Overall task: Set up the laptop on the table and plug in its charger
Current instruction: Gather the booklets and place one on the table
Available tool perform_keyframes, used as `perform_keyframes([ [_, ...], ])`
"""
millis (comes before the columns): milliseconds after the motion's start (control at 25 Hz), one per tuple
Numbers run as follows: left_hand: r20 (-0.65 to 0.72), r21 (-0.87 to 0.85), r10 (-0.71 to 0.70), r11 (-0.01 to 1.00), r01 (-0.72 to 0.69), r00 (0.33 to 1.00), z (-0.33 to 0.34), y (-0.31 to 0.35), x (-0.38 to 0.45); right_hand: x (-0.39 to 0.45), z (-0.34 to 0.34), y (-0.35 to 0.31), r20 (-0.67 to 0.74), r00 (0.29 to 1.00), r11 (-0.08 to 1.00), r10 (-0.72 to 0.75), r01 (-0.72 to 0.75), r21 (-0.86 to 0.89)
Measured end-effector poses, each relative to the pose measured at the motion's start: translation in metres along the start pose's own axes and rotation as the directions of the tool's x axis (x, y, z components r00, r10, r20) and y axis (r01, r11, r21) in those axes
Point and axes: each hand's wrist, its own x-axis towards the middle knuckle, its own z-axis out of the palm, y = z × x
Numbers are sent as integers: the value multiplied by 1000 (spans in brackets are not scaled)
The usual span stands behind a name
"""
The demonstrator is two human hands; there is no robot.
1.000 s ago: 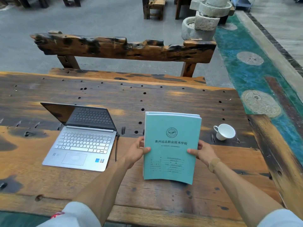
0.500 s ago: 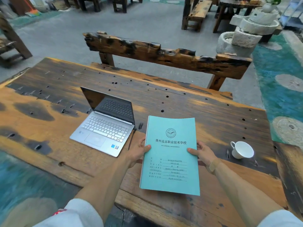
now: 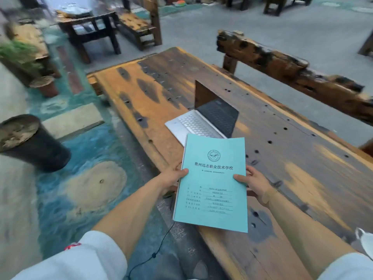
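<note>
We hold the teal booklet [image 3: 212, 184] pinched by both hands' fingers [image 3: 239, 177], hiding the open laptop's [image 3: 203, 120] near corner on the worktop [image 3: 302, 158]; a thin cable [image 3: 153, 253], blurred, perhaps dangles below.

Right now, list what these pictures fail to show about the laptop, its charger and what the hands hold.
All in the head view:
- Laptop: near corner, with any ports there, hidden behind the teal booklet.
- Thin black cable: runs below the table edge; both ends hidden, no plug or socket visible.
- Left hand and right hand: fingers under the booklet, unseen.
- Booklet's small print: too blurred to read.
- White object: cut off by the right edge.
</note>
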Motion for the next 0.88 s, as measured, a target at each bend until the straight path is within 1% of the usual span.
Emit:
perform_keyframes([
  [120,-96,-68,-1,998,-5,995,-39,-20,-33,7,48,-12,129,992,997,7,2,-72],
  [240,-181,-118,-11,993,-10,984,-75,-42,-63,10,96,-18,227,974,992,16,14,-128],
  [440,-332,-248,-92,969,7,939,-129,-80,-109,9,181,-21,361,932,976,28,52,-209],
  [560,-392,-323,-132,946,-2,911,-161,-102,-130,4,230,-19,413,911,960,18,100,-263],
  [720,-449,-406,-165,913,-36,878,-205,-127,-152,-2,291,-22,458,888,945,26,128,-301],
  [880,-479,-465,-189,883,-65,857,-253,-142,-167,-6,349,-27,480,877,891,20,203,-406],
])
